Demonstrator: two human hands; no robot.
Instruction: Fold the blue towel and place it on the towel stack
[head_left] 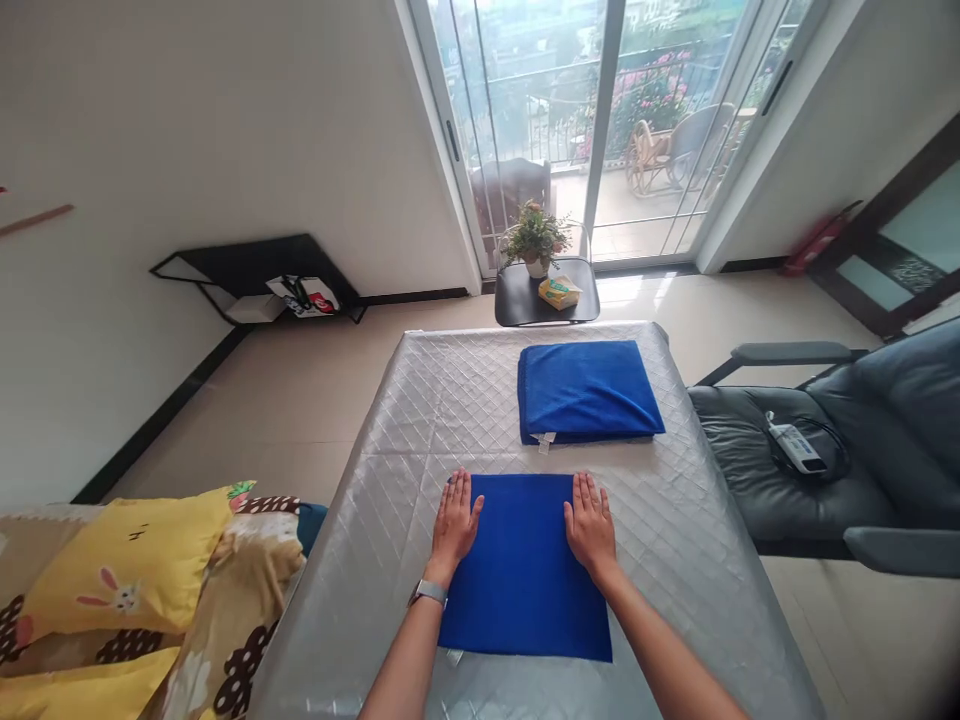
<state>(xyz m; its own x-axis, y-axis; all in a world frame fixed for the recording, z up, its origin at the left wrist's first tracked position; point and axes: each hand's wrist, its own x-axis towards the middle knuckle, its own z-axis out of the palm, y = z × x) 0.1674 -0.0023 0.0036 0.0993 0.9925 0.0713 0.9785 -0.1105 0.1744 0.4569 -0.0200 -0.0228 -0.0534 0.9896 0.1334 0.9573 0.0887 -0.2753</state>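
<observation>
A folded blue cloth (525, 570) lies flat on the silver quilted table cover (420, 430) near the front edge. My left hand (454, 522) rests palm down on the cloth's upper left corner, fingers stretched out. My right hand (591, 522) lies flat on the upper right corner, fingers also spread. Neither hand holds anything. Farther back on the table sits a stack of folded blue cloths (586, 390) with a small white tag at its front edge.
A grey recliner chair (825, 450) with a remote on its seat stands right of the table. A small black side table (547, 295) with a potted plant and tissue pack stands beyond. Yellow patterned bedding (127, 590) lies at left. Glass balcony doors are behind.
</observation>
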